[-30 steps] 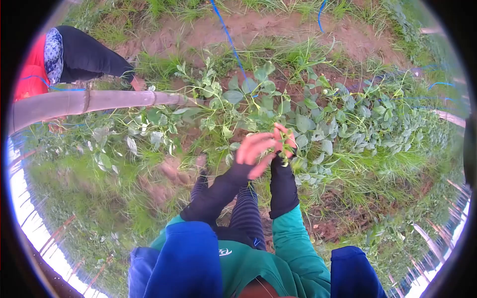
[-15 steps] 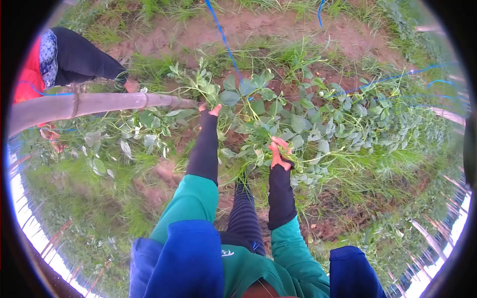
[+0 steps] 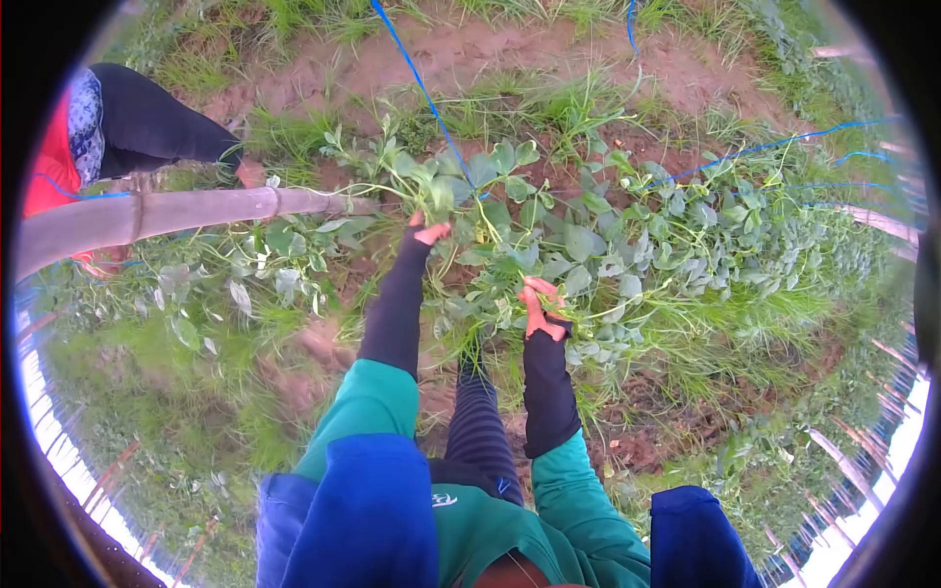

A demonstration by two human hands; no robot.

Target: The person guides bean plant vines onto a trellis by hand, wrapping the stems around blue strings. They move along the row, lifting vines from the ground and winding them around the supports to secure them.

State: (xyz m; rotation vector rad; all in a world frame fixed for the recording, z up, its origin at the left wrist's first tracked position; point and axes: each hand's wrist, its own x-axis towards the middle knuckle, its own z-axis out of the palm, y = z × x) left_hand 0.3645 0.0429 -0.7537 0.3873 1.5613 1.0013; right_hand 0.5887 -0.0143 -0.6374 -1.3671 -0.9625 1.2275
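My left hand [image 3: 429,229], in a dark sleeve, is closed around a leafy green vine shoot [image 3: 431,184] near the end of the wooden pole. Leaves partly cover its fingertips. Lower and to the right, my right hand [image 3: 542,306] has its fingers curled on thin green vine stems [image 3: 578,316] at the edge of the leafy row. Between both hands, a pale stem [image 3: 486,223] rises beside the lower end of a blue string [image 3: 423,90].
A thick wooden pole [image 3: 206,209] reaches in from the left. Behind it a person in dark trousers [image 3: 162,122] bends over, a hand [image 3: 101,261] low among leaves. More blue string [image 3: 784,139] runs along the vines at right. My striped trouser leg [image 3: 480,416] stands below.
My left hand has moved slightly right and towards me, with the shoot in it. My right hand stays at nearly the same spot on the vines. The view has shifted a little.
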